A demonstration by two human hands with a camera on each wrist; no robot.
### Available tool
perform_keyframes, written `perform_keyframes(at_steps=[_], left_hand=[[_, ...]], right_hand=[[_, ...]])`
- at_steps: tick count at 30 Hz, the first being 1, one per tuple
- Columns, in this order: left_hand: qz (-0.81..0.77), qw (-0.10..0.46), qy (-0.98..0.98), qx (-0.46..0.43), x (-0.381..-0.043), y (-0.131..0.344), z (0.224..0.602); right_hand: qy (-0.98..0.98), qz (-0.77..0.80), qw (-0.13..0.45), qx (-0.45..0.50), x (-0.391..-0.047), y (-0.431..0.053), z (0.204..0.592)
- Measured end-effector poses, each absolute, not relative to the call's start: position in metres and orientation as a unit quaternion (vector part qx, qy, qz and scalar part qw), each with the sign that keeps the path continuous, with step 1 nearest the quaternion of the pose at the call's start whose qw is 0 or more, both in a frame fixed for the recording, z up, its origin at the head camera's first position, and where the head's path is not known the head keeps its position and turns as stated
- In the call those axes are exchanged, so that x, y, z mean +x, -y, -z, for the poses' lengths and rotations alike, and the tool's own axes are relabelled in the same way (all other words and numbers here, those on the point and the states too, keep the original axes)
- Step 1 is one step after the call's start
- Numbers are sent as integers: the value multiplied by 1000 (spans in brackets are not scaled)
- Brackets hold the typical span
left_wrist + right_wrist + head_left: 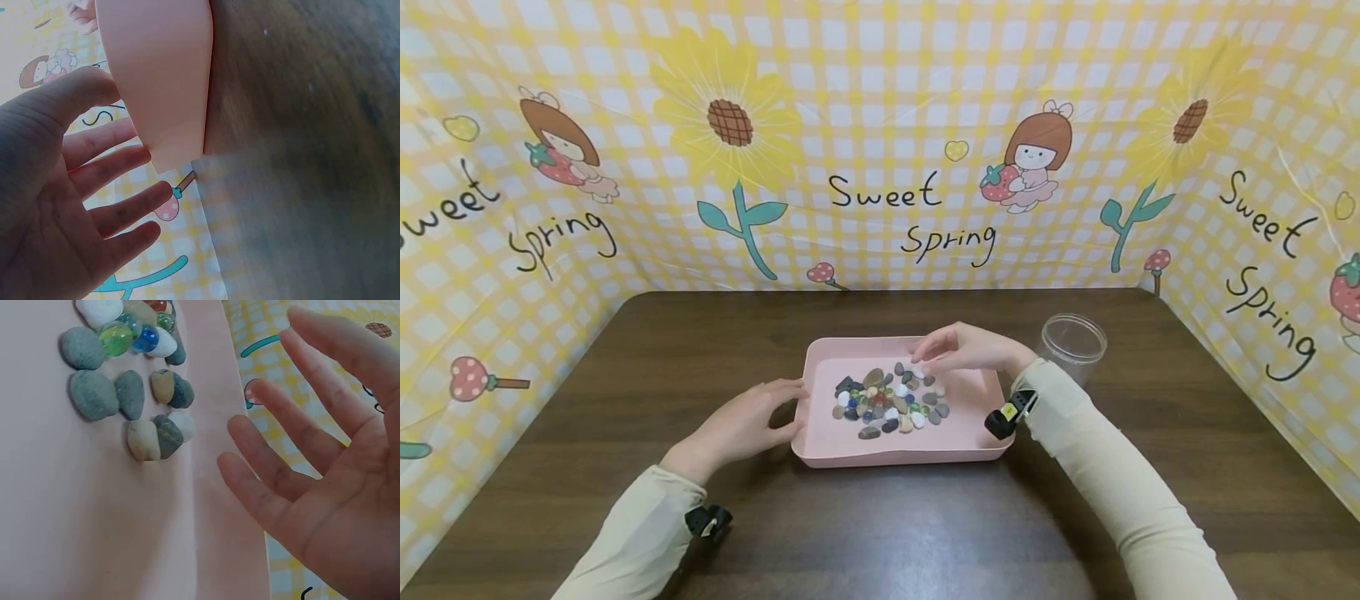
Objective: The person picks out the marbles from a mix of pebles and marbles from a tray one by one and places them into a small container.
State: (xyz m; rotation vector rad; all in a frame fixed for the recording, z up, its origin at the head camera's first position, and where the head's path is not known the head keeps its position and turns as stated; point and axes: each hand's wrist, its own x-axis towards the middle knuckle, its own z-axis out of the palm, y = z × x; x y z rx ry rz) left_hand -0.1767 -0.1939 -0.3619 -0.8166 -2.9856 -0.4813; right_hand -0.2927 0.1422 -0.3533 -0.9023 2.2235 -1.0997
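Observation:
A shallow pink tray (827, 442) sits on the table with a spread of pebbles (870, 432) and glass marbles in its middle. My left hand (741, 425) touches the tray's left rim with its fingertips, the fingers spread and nearly straight; the left wrist view shows them against the outer pink wall. Over the tray's far right part hovers my right hand (970, 347), its fingers loosely bent and holding nothing. In the right wrist view, grey pebbles (94, 395), a green marble (115, 339) and a blue marble (146, 339) lie beside that hand.
A clear plastic jar (1075, 342) stands on the table just behind the right wrist, partly hidden by the sleeve. Brown wood tabletop (700, 342) surrounds the tray. Yellow checked cloth (880, 108) with printed flowers and lettering hangs around the back and sides.

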Motion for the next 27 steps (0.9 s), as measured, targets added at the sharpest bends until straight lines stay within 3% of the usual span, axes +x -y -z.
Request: perform_keyframes(at_steps=[9, 27], left_hand=[[156, 8, 953, -260, -176, 194, 363], [158, -17, 958, -241, -177, 193, 363]], right_hand=[[-811, 384, 296, -328, -291, -141, 362], [-827, 325, 268, -373, -283, -133, 369]])
